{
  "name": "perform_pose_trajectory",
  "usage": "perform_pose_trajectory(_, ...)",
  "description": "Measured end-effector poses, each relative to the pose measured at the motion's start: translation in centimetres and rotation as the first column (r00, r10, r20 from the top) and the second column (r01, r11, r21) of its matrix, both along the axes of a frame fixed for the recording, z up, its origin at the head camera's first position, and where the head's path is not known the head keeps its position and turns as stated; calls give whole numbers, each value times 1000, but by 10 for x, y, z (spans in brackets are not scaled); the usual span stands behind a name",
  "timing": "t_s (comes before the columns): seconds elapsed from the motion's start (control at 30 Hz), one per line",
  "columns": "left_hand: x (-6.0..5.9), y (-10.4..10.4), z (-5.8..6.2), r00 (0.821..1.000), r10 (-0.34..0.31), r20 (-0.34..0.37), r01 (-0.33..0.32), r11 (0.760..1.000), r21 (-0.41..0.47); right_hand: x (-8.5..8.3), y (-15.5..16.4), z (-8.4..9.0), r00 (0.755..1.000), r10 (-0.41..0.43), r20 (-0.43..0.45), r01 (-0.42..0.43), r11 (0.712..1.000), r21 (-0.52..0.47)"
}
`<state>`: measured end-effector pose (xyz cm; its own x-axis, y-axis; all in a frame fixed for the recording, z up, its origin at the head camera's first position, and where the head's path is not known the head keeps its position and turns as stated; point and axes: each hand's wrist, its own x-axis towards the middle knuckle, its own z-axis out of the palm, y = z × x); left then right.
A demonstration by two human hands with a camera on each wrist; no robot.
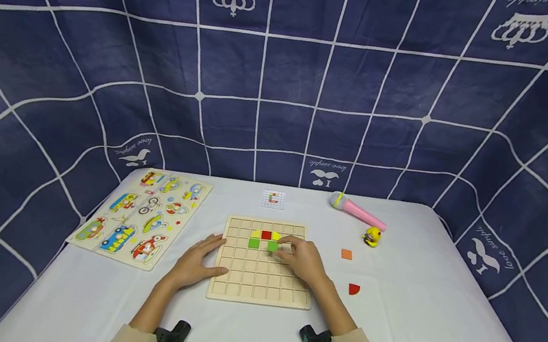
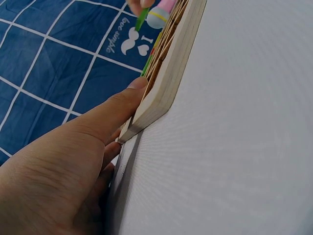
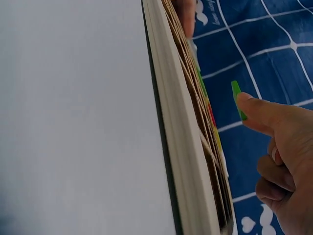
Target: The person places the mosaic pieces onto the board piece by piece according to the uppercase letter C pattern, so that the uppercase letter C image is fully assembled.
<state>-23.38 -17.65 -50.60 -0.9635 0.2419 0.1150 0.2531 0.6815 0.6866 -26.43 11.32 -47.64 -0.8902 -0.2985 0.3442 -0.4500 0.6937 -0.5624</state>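
Observation:
A light wooden grid board lies on the white table. My left hand rests at its left edge, fingers straight along the side and thumb touching the top of the rim. Between thumb and fingertips my right hand pinches a green square tile, held above the board and apart from it. Set in the grid are a red square tile, a yellow rounded tile to its left, another yellow tile to its right, and a green tile below the left one.
A small pattern card lies behind the board. To the right are an orange square tile, a red quarter-round tile, a yellow toy figure and a pink toy microphone. A vehicle puzzle board lies at left.

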Motion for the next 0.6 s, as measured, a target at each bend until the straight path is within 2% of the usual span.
perform_pose_trajectory(0.13, 0, 1, 0, 1000, -10, -8, 10, 1000, 10, -2, -17, -2, 1000, 7, -20, -7, 1000, -14)
perform_pose_trajectory(0.3, -2, 0, -1, 1000, -25, -9, 25, 1000, 0, -2, -32, -8, 1000, 25, 13, -24, 1000, -7)
perform_pose_trajectory(0.6, -1, -1, -1, 1000, 0, 12, 0, 1000, -6, 1, -41, -21, 997, 51, 49, -52, 998, 30)
